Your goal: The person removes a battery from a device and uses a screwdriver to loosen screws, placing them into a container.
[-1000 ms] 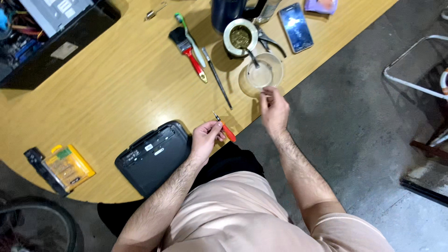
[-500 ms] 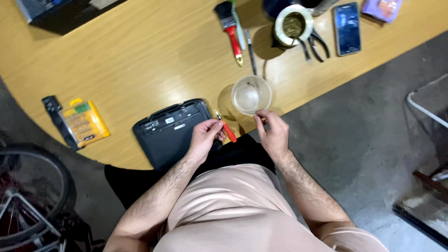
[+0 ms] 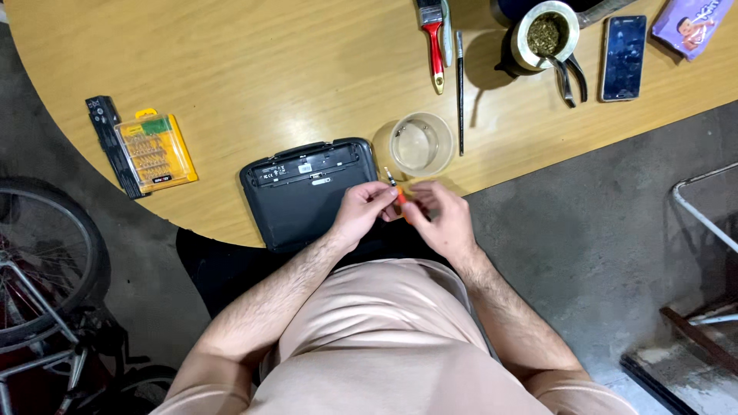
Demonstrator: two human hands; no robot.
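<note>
Wooden table over concrete floor, both hands' grip closed on orange screwdriver

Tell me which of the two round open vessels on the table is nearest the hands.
The clear glass bowl, just beyond the hands' fingertips beside the black device. The other, the metal-rimmed cup of green herb, stands far back.
</note>
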